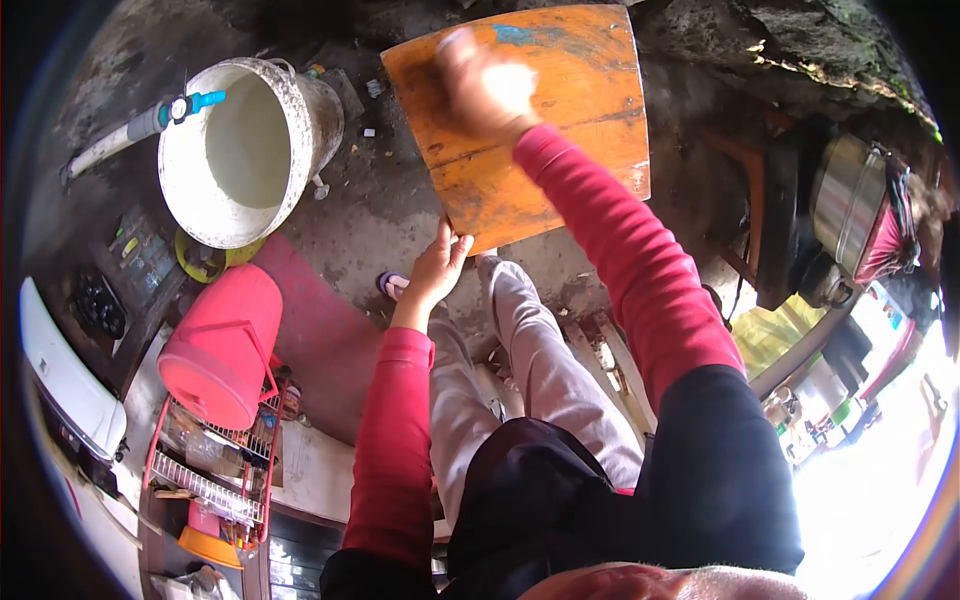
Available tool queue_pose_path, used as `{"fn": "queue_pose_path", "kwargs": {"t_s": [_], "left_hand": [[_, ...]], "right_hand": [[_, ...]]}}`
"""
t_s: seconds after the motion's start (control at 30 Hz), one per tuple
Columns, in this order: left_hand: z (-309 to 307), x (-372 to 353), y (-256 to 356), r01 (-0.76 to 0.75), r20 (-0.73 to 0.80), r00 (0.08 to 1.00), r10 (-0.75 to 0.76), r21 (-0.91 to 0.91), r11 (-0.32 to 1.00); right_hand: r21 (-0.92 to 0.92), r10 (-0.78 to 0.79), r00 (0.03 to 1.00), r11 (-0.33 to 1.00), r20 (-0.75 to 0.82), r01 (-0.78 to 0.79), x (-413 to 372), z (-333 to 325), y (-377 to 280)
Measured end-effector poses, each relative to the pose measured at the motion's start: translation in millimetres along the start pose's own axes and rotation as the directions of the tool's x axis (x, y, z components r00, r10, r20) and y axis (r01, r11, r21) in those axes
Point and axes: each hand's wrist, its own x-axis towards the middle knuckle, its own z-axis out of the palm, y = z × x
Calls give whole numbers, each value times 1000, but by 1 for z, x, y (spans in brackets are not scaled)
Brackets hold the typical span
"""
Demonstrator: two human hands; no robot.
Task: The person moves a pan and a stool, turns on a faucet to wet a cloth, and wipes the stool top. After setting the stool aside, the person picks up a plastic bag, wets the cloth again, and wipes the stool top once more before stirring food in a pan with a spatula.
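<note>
Left hand clamps the orange board by its lower edge; outstretched right hand rests on it, fingers blurred

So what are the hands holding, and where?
Left hand grips the orange board at its near edge; right hand lies on its face, blurred.

No legible word, brand or number anywhere. Coloured bits on the dark tray at left too small to read (mere blurs); blue smear on the orange board, no lettering.
</note>
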Motion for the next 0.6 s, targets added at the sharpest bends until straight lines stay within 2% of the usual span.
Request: {"fn": "queue_pose_path", "kwargs": {"t_s": [0.03,0.07,0.1,0.17,0.2,0.23,0.3,0.37,0.4,0.43,0.5,0.57,0.6], "left_hand": [[1,0,-3,6,1,1000,-6,-2,1000],[2,2,-7,-10,11,1000,10,-6,1000],[1,4,-11,-29,15,999,29,-9,1000],[-3,3,0,-14,20,1000,14,-11,1000],[-4,0,4,7,29,1000,-6,-13,1000],[-5,0,8,10,20,1000,-9,-20,1000],[-3,-3,12,-1,-27,1000,0,-20,1000],[2,1,-5,-14,-20,1000,12,-76,997],[0,1,-3,22,-5,1000,-23,-32,999],[-2,0,-1,59,10,998,-59,14,998],[-2,-1,2,28,5,1000,-29,30,999],[1,0,2,40,-24,999,-39,20,999],[1,-1,2,39,-23,999,-39,21,999]], "right_hand": [[-150,-153,988,976,28,155,-17,0,-29],[143,-286,942,954,177,263,-32,-8,-41],[261,-327,945,914,14,312,-43,-1,-38],[264,-303,953,920,18,288,-39,8,-6],[100,-258,962,959,-87,266,-29,14,12],[18,-11,996,1000,-90,12,-9,21,21],[205,-23,963,975,-268,81,32,18,15],[105,57,997,993,55,-62,45,10,-28],[81,1,1000,997,16,-2,43,8,-41],[170,-88,995,981,-46,95,41,7,-44],[147,-248,968,957,-41,251,38,-4,-31],[226,-243,966,939,-91,258,40,15,-1],[228,-149,987,961,-51,157,44,11,6]]}}
